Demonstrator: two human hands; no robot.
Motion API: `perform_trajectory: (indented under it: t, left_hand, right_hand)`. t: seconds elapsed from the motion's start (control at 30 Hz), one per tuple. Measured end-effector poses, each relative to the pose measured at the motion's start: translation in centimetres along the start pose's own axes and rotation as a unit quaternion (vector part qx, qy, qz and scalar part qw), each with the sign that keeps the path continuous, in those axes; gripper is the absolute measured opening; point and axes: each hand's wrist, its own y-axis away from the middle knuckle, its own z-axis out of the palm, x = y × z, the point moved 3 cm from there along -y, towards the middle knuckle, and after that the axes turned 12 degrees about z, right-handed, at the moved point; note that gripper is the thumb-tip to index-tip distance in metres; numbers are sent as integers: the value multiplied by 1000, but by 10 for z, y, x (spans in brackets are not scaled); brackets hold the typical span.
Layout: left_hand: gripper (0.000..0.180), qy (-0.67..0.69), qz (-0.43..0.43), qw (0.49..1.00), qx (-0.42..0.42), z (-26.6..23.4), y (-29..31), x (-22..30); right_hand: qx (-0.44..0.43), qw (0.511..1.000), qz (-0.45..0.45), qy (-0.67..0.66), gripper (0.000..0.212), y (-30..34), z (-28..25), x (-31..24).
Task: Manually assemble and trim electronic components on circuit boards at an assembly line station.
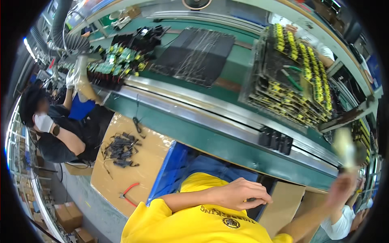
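Observation:
My left hand is held in front of my yellow shirt, its fingers curled round a small dark part that is mostly hidden. On the far right my right hand is raised and smeared by motion. A pale yellowish-white object sticks up from its fingers, too blurred to name. Nearest to that hand is the metal rail along the bench, with several small black blocks standing in a row. Behind the rail rise stacked trays of yellow-and-black components, with green-handled cutters on top.
Left of me, a cardboard sheet carries a heap of black corded parts and red-handled cutters. A black sheet and piled green circuit boards lie beyond the rail. A co-worker sits at the left.

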Motion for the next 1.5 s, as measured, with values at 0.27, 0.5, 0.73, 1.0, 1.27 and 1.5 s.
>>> perform_trajectory:
  t: [0.27, 0.5, 0.73, 1.0, 1.27, 1.5]
  left_hand:
    - [29, 35, 68, 989, 126, -101, 62, 52]
    - [35, 48, 25, 995, 89, -125, 60, 51]
    - [35, 42, 31, 994, -92, -107, 15, 30]
    - [35, 121, 53, 966, -224, -70, -7, 4]
    - [32, 152, 33, 929, -336, -49, -22, -1]
    - [28, 177, -4, 923, -341, -44, -29, -17]
  right_hand:
    - [-272, 889, 118, 349, 25, 75, 396, 399]
    - [-225, 886, 113, 389, 24, 83, 406, 527]
    - [60, 883, 103, 455, 24, 124, 220, 333]
    - [456, 698, 124, 538, 20, 274, 92, 190]
    - [160, 914, 42, 370, 21, 186, 207, 258]
    - [274, 863, 54, 421, 18, 151, 160, 282]
